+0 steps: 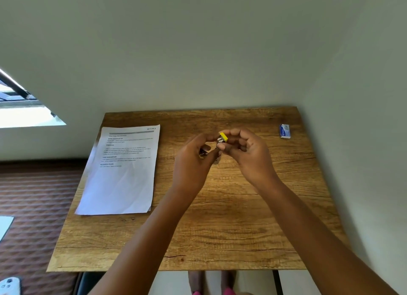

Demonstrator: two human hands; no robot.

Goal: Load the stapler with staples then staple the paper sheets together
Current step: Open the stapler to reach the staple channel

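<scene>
Stapler point(221, 140) between both hands

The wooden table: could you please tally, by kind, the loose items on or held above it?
Paper stack: 1
Small yellow stapler, held above the table by the left hand and right hand: 1
Blue and white staple box: 1
Total: 3
</scene>
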